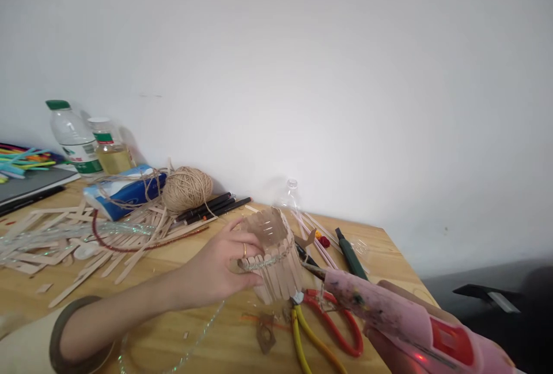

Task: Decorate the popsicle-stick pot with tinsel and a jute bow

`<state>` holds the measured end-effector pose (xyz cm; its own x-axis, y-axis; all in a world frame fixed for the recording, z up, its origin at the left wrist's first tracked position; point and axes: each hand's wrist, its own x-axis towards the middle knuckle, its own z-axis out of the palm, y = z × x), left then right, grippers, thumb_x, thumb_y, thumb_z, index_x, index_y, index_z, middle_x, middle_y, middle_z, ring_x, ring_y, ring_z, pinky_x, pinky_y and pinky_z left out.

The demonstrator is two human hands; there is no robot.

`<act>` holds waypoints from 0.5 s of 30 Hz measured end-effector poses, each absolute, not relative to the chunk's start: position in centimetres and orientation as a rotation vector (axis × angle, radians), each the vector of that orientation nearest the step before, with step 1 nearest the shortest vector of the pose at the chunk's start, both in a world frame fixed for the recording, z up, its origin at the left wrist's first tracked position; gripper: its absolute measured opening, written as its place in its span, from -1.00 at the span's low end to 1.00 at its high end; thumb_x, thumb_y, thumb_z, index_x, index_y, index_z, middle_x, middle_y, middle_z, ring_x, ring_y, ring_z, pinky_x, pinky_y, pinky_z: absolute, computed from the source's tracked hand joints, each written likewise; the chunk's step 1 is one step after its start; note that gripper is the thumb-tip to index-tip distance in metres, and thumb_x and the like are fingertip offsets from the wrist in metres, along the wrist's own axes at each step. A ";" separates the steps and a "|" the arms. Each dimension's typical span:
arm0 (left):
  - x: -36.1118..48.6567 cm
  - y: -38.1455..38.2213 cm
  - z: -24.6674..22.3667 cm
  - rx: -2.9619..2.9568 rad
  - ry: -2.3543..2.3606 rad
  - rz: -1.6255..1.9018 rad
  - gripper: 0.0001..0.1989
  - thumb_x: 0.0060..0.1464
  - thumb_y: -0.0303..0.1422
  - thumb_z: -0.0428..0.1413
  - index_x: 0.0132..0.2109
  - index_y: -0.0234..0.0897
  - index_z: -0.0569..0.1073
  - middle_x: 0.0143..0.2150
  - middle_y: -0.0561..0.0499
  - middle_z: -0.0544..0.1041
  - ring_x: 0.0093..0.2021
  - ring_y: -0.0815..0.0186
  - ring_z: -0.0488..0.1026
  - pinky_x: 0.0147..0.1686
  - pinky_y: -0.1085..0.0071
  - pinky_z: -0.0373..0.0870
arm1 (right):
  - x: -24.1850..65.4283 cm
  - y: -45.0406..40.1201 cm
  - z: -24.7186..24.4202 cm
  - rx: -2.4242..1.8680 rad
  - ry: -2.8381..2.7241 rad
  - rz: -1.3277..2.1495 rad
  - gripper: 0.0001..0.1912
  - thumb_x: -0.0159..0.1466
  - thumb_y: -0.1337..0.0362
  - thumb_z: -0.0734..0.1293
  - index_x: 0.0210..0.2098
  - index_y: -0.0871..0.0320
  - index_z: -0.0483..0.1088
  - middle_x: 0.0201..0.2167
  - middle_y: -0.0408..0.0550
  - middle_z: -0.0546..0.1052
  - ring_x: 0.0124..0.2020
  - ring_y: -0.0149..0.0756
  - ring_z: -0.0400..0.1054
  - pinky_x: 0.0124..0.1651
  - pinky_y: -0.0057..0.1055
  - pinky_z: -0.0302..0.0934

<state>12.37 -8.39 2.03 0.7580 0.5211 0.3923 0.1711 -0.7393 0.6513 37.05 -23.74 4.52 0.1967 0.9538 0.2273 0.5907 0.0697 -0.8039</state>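
My left hand (222, 264) grips a small basket made of wooden craft sticks (280, 273), fingers over its far side and thumb on the near wall. A twisted silvery trim runs along the basket's rim. In my right hand (384, 333) is a pink glue gun (380, 310), stained on its barrel, with a red light glowing at its side. The gun's nozzle points left at the basket's right wall, close to the rim; whether it touches I cannot tell. Most of my right hand is hidden behind the gun.
Red-handled scissors (352, 333) and yellow-handled pliers (302, 339) lie below the basket. A twine ball (188, 188), a blue packet (125, 192) and loose craft sticks (86, 270) lie left. Bottles (73, 138) stand by the wall. A dark green tool (351, 254) is at right.
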 end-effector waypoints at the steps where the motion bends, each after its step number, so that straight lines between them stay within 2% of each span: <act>1: 12.3 -8.5 2.2 2.370 0.518 0.761 -0.91 -0.07 -0.36 0.19 -0.35 -0.27 0.50 -0.29 0.01 0.54 -0.21 0.25 0.44 0.21 0.11 -0.08 | 36.8 -23.6 4.6 -1.602 -1.526 0.586 -0.78 0.09 0.03 0.32 -0.34 -0.08 0.54 -0.57 -0.04 0.54 -0.54 -0.10 0.46 -0.67 -0.32 0.32; 6: 12.2 -8.9 2.8 2.415 0.487 0.762 -0.94 -0.04 -0.41 0.15 -0.41 -0.32 0.48 -0.36 0.00 0.52 -0.27 0.31 0.45 0.19 0.12 -0.03 | 36.3 -22.9 4.4 -1.520 -1.573 0.628 -0.74 0.15 0.01 0.27 -0.35 -0.03 0.52 -0.59 -0.06 0.53 -0.58 -0.15 0.45 -0.65 -0.35 0.34; 10: 12.2 -8.9 2.6 2.391 0.507 0.741 -0.93 -0.05 -0.39 0.16 -0.45 -0.30 0.46 -0.38 0.06 0.50 -0.30 0.35 0.46 0.23 0.12 -0.13 | 36.2 -22.2 4.1 -1.542 -1.574 0.628 -0.76 0.14 0.03 0.30 -0.49 0.01 0.49 -0.68 -0.10 0.47 -0.66 -0.24 0.40 -0.70 -0.42 0.30; 15: 12.2 -8.9 1.9 2.339 0.501 0.810 -0.92 -0.08 -0.41 0.19 -0.48 -0.28 0.45 -0.41 0.14 0.49 -0.32 0.40 0.46 0.25 0.19 -0.17 | 35.1 -22.1 4.4 -1.578 -1.512 0.630 -0.78 0.13 0.08 0.33 -0.57 0.02 0.44 -0.70 -0.16 0.46 -0.61 -0.30 0.44 -0.67 -0.55 0.30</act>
<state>12.16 -8.89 1.94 0.7416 0.5190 0.4250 0.1484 -0.7448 0.6506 35.12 -22.07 4.35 0.1459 0.9708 0.1903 0.5482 0.0808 -0.8324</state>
